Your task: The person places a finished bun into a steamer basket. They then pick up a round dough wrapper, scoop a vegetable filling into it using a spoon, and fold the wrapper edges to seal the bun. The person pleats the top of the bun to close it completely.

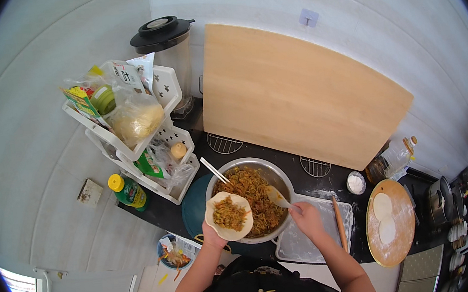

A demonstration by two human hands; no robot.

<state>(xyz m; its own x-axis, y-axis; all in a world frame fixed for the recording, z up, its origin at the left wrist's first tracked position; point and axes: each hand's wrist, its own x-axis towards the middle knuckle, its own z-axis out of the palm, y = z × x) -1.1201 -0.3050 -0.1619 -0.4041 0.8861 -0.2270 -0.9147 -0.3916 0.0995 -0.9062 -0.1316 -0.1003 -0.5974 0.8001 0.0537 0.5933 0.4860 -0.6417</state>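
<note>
A round dough wrapper [244, 226] rests cupped in my left hand [213, 235], with a mound of shredded filling [229, 215] in its middle. My right hand [307, 219] grips a pale spatula [281, 201], whose blade lies in the filling at the right side of a steel bowl [287, 179]. Shredded brown and orange filling [248, 178] covers the bowl's bottom. White chopsticks [213, 169] lean over the bowl's far left rim, tips in the filling. The wrapper overlaps the bowl's near left edge.
A floured tray [300, 248] with a wooden rolling pin [339, 224] lies right of the bowl. Beyond it are a round wooden board [399, 214] with two dough discs [387, 231] and a small flour bowl [356, 183]. A white basket rack [174, 88] and a green bottle [130, 195] stand left.
</note>
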